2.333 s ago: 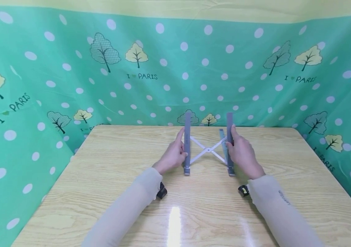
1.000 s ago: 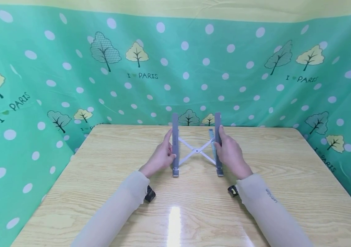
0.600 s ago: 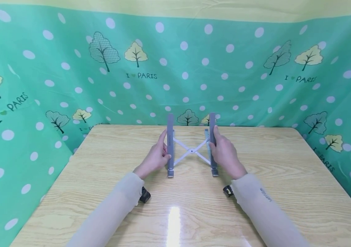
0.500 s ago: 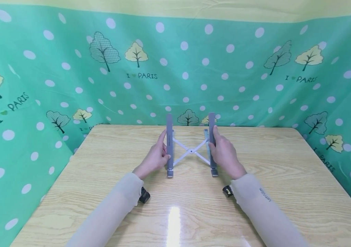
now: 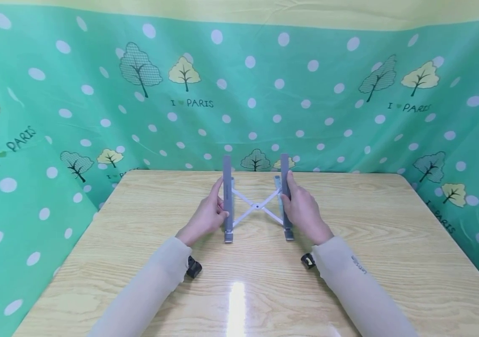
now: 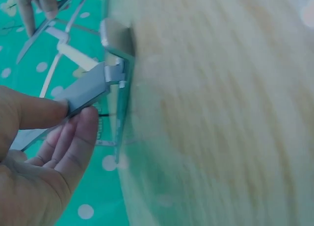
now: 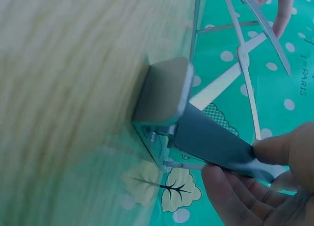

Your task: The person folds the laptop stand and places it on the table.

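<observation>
Fingers of left hand [image 5: 206, 216] and right hand [image 5: 302, 211] each pinch one grey rail of the folding laptop stand [image 5: 256, 206] at frame centre; if both rails are squeezed together, the white cross-links could nip skin

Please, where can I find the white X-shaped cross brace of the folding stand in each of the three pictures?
Head view: the cross brace lies at the centre, between the two grey bars.
Left wrist view: the cross brace is at the upper left, above the left hand.
Right wrist view: the cross brace is at the upper right, above the right hand.
Shared landmark: the wooden table, also and.
</observation>
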{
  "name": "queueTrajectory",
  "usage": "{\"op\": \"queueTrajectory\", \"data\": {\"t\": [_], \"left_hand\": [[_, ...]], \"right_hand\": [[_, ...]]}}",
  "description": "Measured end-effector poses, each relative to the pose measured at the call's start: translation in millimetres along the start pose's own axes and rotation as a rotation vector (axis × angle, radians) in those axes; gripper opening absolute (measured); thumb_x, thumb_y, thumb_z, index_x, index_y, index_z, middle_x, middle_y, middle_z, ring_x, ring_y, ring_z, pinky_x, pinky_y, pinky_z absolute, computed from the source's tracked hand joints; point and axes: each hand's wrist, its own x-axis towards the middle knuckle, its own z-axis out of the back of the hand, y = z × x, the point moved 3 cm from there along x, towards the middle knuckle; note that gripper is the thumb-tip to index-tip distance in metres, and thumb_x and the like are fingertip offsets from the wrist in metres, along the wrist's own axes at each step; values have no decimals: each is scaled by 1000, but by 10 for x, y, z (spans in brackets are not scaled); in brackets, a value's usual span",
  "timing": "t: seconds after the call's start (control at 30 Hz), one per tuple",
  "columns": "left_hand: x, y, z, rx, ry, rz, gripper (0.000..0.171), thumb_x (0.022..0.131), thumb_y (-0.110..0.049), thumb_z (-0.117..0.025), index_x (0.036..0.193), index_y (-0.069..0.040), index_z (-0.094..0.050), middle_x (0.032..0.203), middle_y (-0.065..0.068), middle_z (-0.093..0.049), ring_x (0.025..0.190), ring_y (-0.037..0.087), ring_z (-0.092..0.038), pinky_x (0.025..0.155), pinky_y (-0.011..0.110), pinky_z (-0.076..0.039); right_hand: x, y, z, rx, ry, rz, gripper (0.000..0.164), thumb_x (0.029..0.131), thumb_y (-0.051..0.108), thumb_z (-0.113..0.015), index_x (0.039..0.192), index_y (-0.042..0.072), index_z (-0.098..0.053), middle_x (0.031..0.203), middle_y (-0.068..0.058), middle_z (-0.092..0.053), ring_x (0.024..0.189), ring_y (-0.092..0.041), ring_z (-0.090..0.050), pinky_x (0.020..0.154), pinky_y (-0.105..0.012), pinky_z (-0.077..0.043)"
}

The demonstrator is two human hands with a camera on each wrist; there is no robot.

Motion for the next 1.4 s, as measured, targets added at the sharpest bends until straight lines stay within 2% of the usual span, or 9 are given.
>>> {"op": "queueTrajectory", "data": {"t": [0.13,0.23,0.33,0.47,0.77,0.87,1.0,1.13,1.4], "left_hand": [[-10,-36,68,-7,-13,23,102,80,7,-68,154,-33,-9,94,6,-57,77,16,-61,69,28,-55],[-1,-65,117,-22,-40,9,92,83,3,-68,153,-29,-18,98,7,-56,80,17,-62,70,30,-55],[22,-63,139,-36,-64,-5,87,83,2,-68,152,-27,-24,100,8,-56,81,18,-62,69,31,-54],[35,-20,131,-70,-76,-5,87,83,3,-69,151,-29,-26,98,8,-56,81,18,-62,69,31,-54],[48,51,85,-93,-48,8,98,83,6,-67,153,-38,-15,95,9,-58,78,19,-63,68,29,-56],[53,53,83,-87,-46,-10,98,83,7,-67,153,-37,-14,94,9,-58,77,19,-63,69,29,-56],[55,62,82,-95,-41,-27,99,83,8,-65,152,-39,-14,92,9,-59,77,19,-63,69,30,-56],[52,78,76,-106,-27,-17,100,83,10,-64,151,-43,-13,91,9,-59,76,19,-63,67,29,-56],[35,74,71,-165,7,17,104,81,15,-61,149,-48,-12,89,14,-56,73,22,-64,62,37,-59]], "right_hand": [[-2,-17,17,74,45,14,79,96,20,-57,155,19,-4,96,-12,-61,67,-19,-60,56,-31,-53],[1,-54,48,166,81,18,80,96,19,-57,155,22,-3,90,-9,-60,63,-18,-59,53,-30,-53],[11,-100,77,223,106,35,81,95,12,-57,155,23,-3,89,-11,-60,64,-19,-59,54,-30,-53],[29,-164,80,269,139,28,85,92,1,-57,155,25,-5,94,-13,-59,70,-21,-61,56,-29,-55],[39,-236,65,347,203,-8,89,92,-1,-58,153,37,-5,95,-15,-57,76,-25,-62,64,-42,-58],[37,-241,62,358,217,-19,92,91,-1,-58,152,41,-4,94,-15,-56,75,-27,-62,63,-42,-58],[37,-239,63,351,211,-22,92,91,-2,-58,152,40,-4,92,-15,-56,74,-28,-61,61,-41,-58],[34,-230,64,350,215,-25,93,90,-4,-58,152,39,-3,91,-16,-56,74,-28,-61,61,-41,-58],[34,-227,59,360,242,-49,97,89,-5,-59,151,43,-1,90,-16,-57,74,-28,-62,62,-41,-58]]}}
